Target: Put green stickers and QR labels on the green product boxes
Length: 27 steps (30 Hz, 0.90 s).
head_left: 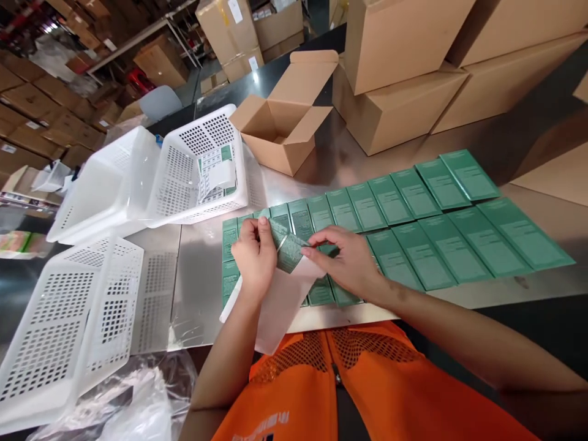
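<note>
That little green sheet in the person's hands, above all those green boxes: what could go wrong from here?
1. The green sheet is pinched by the left hand and right hand and already curls; it might crease or tear.
2. The white backing sheet hangs past the table edge and could slip off.
3. The hands work right over the green boxes, so a nudge may knock the rows askew.

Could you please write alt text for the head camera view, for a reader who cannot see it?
A person's left hand and right hand hold a clear label above two rows of flat green rectangular boxes on a shiny metal table. White perforated plastic baskets stand to the left, an open brown cardboard carton behind.
</note>
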Each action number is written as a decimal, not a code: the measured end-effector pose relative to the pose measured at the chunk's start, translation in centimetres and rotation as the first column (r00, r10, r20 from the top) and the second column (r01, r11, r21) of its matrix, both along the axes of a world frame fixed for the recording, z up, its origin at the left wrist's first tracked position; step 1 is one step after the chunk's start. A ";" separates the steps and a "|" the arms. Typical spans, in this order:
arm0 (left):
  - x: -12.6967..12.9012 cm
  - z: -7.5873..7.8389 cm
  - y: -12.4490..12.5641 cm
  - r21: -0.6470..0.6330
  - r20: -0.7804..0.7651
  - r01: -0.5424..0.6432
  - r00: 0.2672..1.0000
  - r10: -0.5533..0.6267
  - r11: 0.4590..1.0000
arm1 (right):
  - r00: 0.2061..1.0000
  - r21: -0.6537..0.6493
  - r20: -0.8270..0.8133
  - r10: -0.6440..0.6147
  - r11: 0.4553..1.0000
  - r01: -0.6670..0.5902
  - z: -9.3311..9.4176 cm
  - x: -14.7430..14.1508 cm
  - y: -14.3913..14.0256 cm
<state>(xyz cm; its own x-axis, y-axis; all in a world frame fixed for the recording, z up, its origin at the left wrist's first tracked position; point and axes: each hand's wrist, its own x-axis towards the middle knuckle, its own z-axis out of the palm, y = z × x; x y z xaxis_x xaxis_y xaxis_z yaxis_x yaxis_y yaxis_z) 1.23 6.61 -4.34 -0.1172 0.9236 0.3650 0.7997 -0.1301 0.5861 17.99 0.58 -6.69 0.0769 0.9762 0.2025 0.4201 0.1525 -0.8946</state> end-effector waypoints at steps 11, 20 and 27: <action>-1.8 0.4 2.5 -0.361 0.075 0.240 0.971 -0.229 0.901 | 0.860 0.389 0.052 0.508 0.783 -0.486 4.3 3.3 -2.0; 2.0 -0.9 0.7 -0.622 0.461 0.584 0.811 -0.359 0.521 | 0.937 -0.196 -0.271 0.221 0.940 -0.278 -0.1 9.5 8.6; 4.2 -3.9 1.4 -0.648 0.258 0.472 0.874 -0.411 0.598 | 0.982 -0.199 -0.043 0.184 0.962 -0.189 -3.1 8.7 9.9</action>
<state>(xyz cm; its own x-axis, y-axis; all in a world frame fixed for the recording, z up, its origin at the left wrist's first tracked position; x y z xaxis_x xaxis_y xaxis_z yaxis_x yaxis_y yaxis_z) 5.41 8.05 -8.19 0.3747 0.8516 -0.3666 0.7033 -0.0034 0.7109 26.65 10.43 -9.78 -0.1080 0.9942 0.0006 0.3796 0.0418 -0.9242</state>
